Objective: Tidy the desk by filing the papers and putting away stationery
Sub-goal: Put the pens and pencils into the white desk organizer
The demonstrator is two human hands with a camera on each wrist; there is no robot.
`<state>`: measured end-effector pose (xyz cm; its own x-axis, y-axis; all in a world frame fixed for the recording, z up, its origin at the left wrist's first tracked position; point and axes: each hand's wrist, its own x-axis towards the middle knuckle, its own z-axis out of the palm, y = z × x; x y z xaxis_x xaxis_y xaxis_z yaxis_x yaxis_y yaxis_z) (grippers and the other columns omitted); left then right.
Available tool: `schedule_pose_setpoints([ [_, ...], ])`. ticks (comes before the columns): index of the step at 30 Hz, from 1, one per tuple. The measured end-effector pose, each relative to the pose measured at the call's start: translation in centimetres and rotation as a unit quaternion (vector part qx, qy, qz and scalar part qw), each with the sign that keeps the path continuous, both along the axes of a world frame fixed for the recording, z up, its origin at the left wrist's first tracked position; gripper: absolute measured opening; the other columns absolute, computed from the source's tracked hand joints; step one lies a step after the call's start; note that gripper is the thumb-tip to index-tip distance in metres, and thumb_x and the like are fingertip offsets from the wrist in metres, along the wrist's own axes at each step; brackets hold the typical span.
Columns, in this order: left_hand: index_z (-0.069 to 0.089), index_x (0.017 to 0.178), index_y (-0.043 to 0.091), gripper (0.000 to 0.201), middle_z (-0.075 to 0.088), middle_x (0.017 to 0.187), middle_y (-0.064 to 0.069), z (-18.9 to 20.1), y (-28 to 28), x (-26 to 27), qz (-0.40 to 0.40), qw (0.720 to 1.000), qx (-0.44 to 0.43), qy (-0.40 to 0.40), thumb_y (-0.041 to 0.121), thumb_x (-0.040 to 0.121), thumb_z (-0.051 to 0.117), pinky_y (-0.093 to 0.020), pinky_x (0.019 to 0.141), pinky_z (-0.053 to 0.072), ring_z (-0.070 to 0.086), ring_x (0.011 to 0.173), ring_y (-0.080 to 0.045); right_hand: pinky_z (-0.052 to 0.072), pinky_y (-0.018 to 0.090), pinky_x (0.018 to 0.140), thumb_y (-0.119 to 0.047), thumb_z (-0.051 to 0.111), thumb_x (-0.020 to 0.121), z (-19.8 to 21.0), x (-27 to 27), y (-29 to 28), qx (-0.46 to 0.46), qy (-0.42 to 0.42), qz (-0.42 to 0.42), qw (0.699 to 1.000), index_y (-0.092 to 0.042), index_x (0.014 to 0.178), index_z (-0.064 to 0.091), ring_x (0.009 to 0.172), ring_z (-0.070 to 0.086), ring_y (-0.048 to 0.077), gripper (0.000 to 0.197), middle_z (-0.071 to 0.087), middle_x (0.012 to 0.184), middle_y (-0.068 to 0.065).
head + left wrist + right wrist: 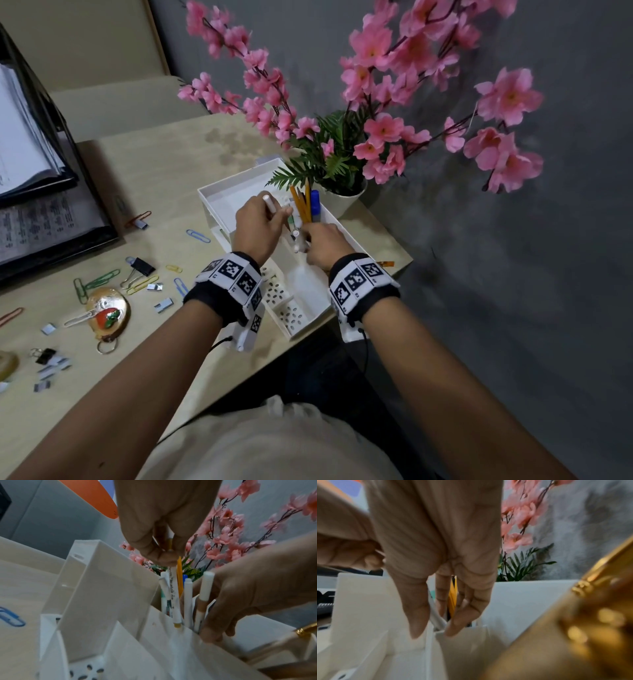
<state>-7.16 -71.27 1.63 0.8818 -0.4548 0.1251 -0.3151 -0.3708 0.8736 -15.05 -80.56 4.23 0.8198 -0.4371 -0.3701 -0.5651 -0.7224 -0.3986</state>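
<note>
A white desk organizer (219, 186) stands at the desk's right end. Yellow pencils (301, 205), a blue marker (315, 205) and white pens stand in its pen compartment. My left hand (263, 222) pinches a white pen (175, 595) upright, its lower end dipping into that compartment. My right hand (313, 245) is just to the right, fingers pointing down at the compartment's rim and closed around another white pen (205, 586). In the right wrist view that pen (436, 616) runs between two fingertips (453, 627). The compartment's bottom is hidden.
Paper clips (198, 235), binder clips (142, 266) and staple blocks (163, 305) lie scattered on the desk at left, beside a strawberry keychain (108, 313). A black paper tray (61, 236) holds papers at far left. A pot of pink flowers (342, 202) stands behind the organizer.
</note>
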Motion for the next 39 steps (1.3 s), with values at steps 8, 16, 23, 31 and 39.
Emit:
schedule_pose_setpoints([
  [8, 0.039, 0.081, 0.009, 0.020, 0.042, 0.068, -0.005, 2.1, 0.5, -0.1, 0.084, 0.990, -0.077, -0.078, 0.018, 0.098, 0.040, -0.019, 0.062, 0.019, 0.041, 0.073, -0.020, 0.041, 0.030, 0.072, -0.010, 0.050, 0.089, -0.6, 0.6, -0.1, -0.035, -0.062, -0.038, 0.997, -0.004, 0.095, 0.062, 0.096, 0.058, 0.032, 0.015, 0.062, 0.104, 0.018],
  [16, 0.046, 0.108, -0.004, 0.023, 0.055, 0.074, -0.009, 2.6, -1.4, -0.1, 0.054, 0.992, -0.095, -0.066, 0.006, 0.089, 0.054, -0.018, 0.056, 0.037, 0.054, 0.066, -0.021, 0.055, 0.042, 0.077, -0.013, 0.064, 0.079, 1.1, -0.1, -2.4, 0.069, -0.188, -0.212, 0.956, -0.016, 0.053, 0.047, 0.084, 0.066, 0.035, 0.031, 0.068, 0.087, 0.023],
  [23, 0.057, 0.102, -0.009, 0.018, 0.054, 0.094, -0.024, 2.4, -2.7, -0.3, -0.026, 0.984, -0.023, -0.173, -0.002, 0.087, 0.051, -0.038, 0.069, 0.046, 0.052, 0.073, -0.032, 0.051, 0.034, 0.073, -0.013, 0.064, 0.083, 2.0, 0.3, -2.4, 0.081, -0.204, -0.192, 0.957, -0.003, 0.088, 0.067, 0.089, 0.065, 0.029, 0.012, 0.069, 0.093, 0.017],
  [31, 0.055, 0.103, -0.007, 0.018, 0.056, 0.083, -0.021, 2.8, -2.0, -1.4, -0.031, 0.981, -0.028, -0.189, -0.003, 0.086, 0.051, -0.029, 0.063, 0.035, 0.052, 0.070, -0.028, 0.043, 0.025, 0.065, -0.009, 0.056, 0.088, 2.6, 0.2, -2.2, 0.051, -0.181, -0.175, 0.966, -0.003, 0.101, 0.064, 0.077, 0.056, 0.019, 0.017, 0.056, 0.086, 0.005],
  [39, 0.063, 0.093, -0.001, 0.011, 0.062, 0.095, -0.018, 0.5, -2.1, -0.3, -0.162, 0.942, 0.187, -0.227, 0.003, 0.087, 0.054, -0.041, 0.072, 0.046, 0.061, 0.082, -0.036, 0.039, 0.025, 0.072, -0.008, 0.056, 0.088, 2.7, 0.3, -2.6, 0.038, -0.163, -0.163, 0.972, -0.003, 0.108, 0.065, 0.099, 0.054, 0.028, 0.022, 0.060, 0.109, 0.017],
])
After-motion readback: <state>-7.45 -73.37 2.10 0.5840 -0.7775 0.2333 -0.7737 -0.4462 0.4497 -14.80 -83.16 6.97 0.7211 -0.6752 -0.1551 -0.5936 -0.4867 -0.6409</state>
